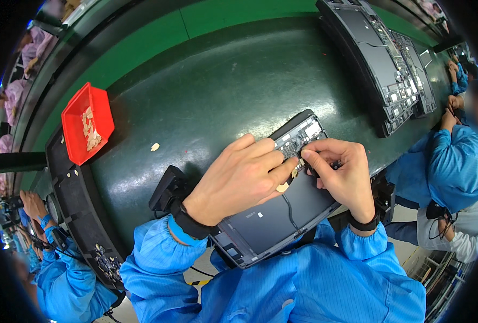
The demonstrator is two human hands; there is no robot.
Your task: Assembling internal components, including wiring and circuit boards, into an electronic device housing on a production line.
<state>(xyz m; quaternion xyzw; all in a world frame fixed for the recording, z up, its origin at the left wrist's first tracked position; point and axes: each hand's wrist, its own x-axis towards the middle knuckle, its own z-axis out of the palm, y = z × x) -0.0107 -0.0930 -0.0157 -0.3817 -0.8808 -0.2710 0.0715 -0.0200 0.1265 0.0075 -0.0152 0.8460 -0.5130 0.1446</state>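
Beneath both hands lies an opened flat electronic device [255,226], tilted, with a circuit board [310,131] at its far end and a dark battery pack nearer me. My left hand [239,175] rests across the board with its fingers stretched out; its thumb is hidden. The left index fingertip almost meets my right hand [338,169], whose thumb and forefinger pinch over the board. Whatever they hold is too small to make out. A cream-coloured scrap [282,187] shows under the left index finger. A black cable [289,211] crosses the battery.
On the green bench [196,81] stands a red bin [72,141] with cream scraps; one loose scrap [155,147] lies nearby. A black tray [83,204] lines the left edge. Stacked opened devices [371,59] stand far right. Co-workers in blue [454,167] sit on both sides.
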